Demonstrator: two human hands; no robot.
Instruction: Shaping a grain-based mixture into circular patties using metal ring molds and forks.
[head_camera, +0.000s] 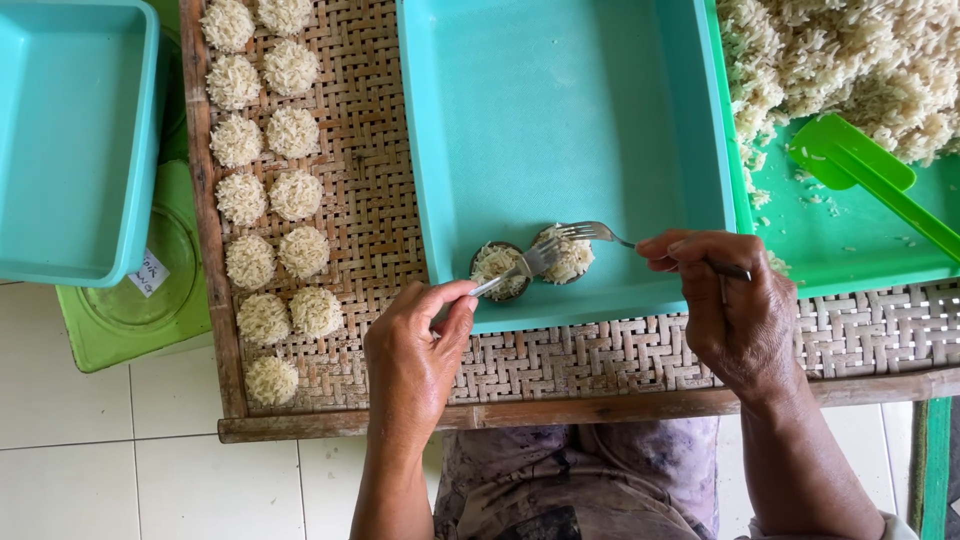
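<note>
My left hand (415, 345) pinches the handle of a metal fork (518, 270) whose tines rest on the left of two small round moulds (497, 270) packed with cooked rice. A second fork (598, 233), gripped by my right hand (730, 305), has its tines on the right mould (570, 257). Both moulds sit near the front edge inside a teal plastic tray (560, 120). To the left, several round rice cakes (265, 150) lie in two rows on a woven bamboo rack (370, 190).
A green tray (850, 240) at the right holds a heap of loose cooked rice (850, 60) and a green plastic scoop (865, 170). Another teal tub (70, 130) sits on a green lid (140, 310) at the left. White floor tiles lie below.
</note>
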